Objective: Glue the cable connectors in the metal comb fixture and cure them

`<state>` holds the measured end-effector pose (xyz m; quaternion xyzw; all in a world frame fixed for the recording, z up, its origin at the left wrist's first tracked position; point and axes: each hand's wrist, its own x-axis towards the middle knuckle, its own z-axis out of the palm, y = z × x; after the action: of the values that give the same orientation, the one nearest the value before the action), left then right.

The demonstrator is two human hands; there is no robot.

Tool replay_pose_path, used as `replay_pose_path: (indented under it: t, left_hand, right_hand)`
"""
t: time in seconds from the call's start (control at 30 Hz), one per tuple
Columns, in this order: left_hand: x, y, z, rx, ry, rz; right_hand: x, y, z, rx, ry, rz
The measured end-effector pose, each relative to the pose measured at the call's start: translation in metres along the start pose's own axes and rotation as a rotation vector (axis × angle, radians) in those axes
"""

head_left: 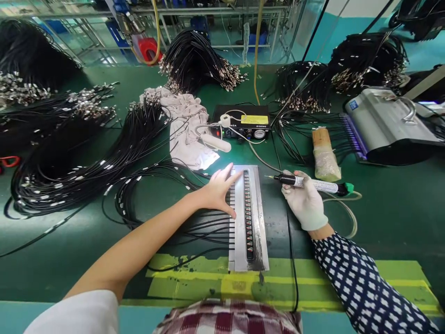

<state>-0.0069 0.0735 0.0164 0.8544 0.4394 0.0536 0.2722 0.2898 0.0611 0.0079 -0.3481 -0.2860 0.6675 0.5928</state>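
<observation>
My bare left hand (pixel 220 190) rests on the left side of a metal fixture (pixel 260 218), thumb and fingers spread apart. A row of small connector ends shows in the fixture's long slot, and black cables (pixel 208 227) run out from its left side. In my gloved right hand (pixel 306 202) is a glue dispensing syringe (pixel 313 182) with a black front, a white label and a green cap at its rear. Its thin needle points left toward the fixture, apart from it. A pale hose trails from the cap.
Behind the fixture stands a black dispenser controller (pixel 239 121) beside a crumpled cloth (pixel 186 125). Bundles of black cables (pixel 83 157) cover the left. At right are a wrapped block (pixel 325 155) and a grey lamp housing (pixel 392 125). Yellow-green tape (pixel 194 283) lines the front edge.
</observation>
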Motion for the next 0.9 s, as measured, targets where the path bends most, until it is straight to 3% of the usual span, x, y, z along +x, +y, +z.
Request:
replay_pose_path:
  t: [0.27,0.37,0.5,0.63,0.9]
  left_hand:
    - [0.002,0.013,0.002,0.017,-0.007,0.029]
    - [-0.022,0.042,0.004,0.033,-0.009,0.071]
    - [-0.064,0.092,0.029,0.112,-0.146,0.232]
    - [-0.084,0.111,0.051,0.257,-0.147,0.321]
    - [-0.083,0.112,0.023,0.28,-0.062,0.428]
  right_hand:
    - [-0.011,0.0,-0.006,-0.015,-0.023,0.003]
    - [-0.011,0.0,-0.008,0.017,-0.014,-0.004]
    - [-0.009,-0.002,-0.01,0.065,-0.023,-0.004]
    - [-0.008,-0.003,-0.012,0.086,-0.025,-0.007]
    - [-0.005,-0.004,-0.017,0.101,-0.009,-0.046]
